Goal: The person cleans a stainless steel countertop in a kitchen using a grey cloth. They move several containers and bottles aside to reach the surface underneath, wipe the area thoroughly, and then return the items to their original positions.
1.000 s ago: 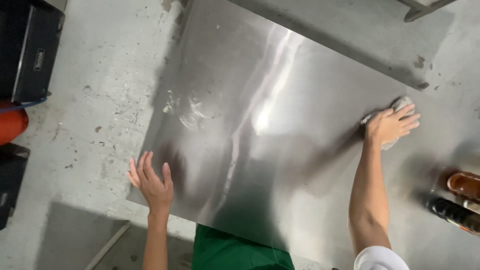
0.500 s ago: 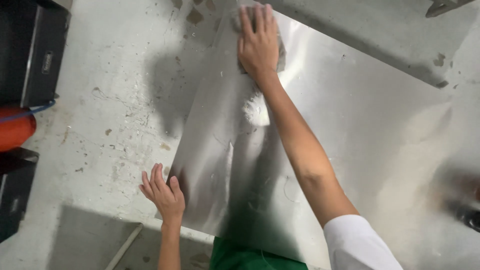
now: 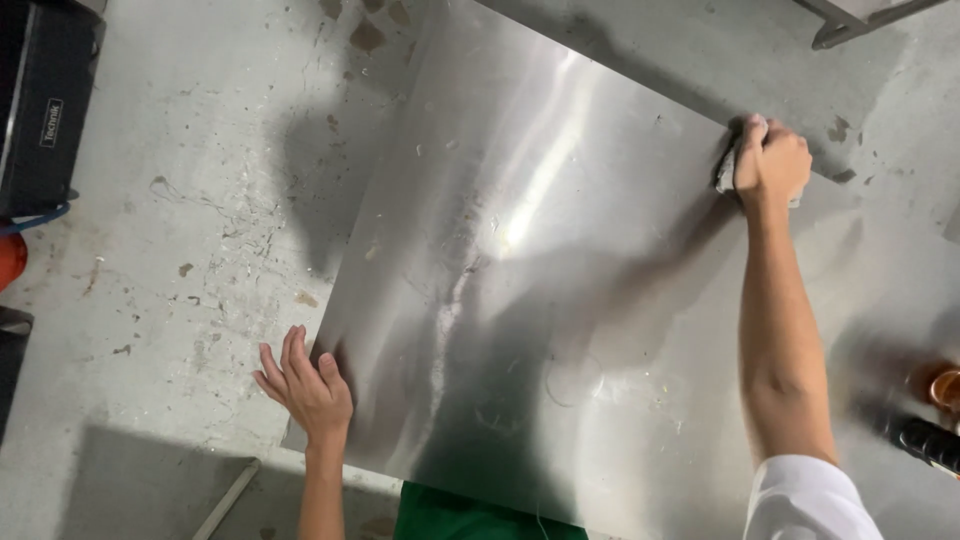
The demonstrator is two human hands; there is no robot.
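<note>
A large shiny steel sheet [image 3: 560, 300] lies flat on a concrete floor, streaked with smears and small specks. My right hand [image 3: 770, 160] is at the sheet's far right corner, fingers curled over a small pale cloth [image 3: 726, 175] pressed against the metal. My left hand [image 3: 305, 385] rests flat, fingers spread, on the sheet's near left edge. A green garment [image 3: 480, 515] shows just below the sheet's near edge.
A black case [image 3: 45, 110] stands at the far left with an orange-red object [image 3: 10, 260] beside it. A dark bottle [image 3: 925, 440] and a copper-coloured round thing [image 3: 945, 388] sit at the right edge. A metal frame leg [image 3: 860, 20] crosses the top right.
My right hand has swept with the cloth from the sheet's far left corner across to its far right corner. My left hand has stayed on the near left edge.
</note>
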